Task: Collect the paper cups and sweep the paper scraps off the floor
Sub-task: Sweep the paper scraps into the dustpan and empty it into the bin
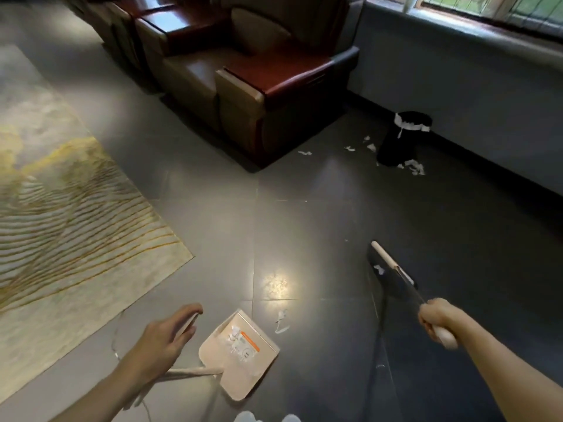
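Observation:
My left hand [164, 338] curls round the pale handle of a beige dustpan [243, 365] that lies on the dark floor with a few paper scraps [234, 332] in it. Just right of the pan's mouth lies another white scrap [281, 322]. My right hand [438, 321] grips the pale handle of a broom, whose dark head [388, 274] hangs ahead of it with a scrap stuck to it. More scraps [414, 167] are scattered around a black bin [402, 141] by the wall. A small white cup-like thing [408, 4] stands on the window sill.
A brown armchair with red-brown armrests [274, 86] stands ahead in a row of seats. A patterned rug [76, 223] covers the floor on the left. A grey wall [472, 86] under the window runs along the right. My shoes [246, 417] show at the bottom edge.

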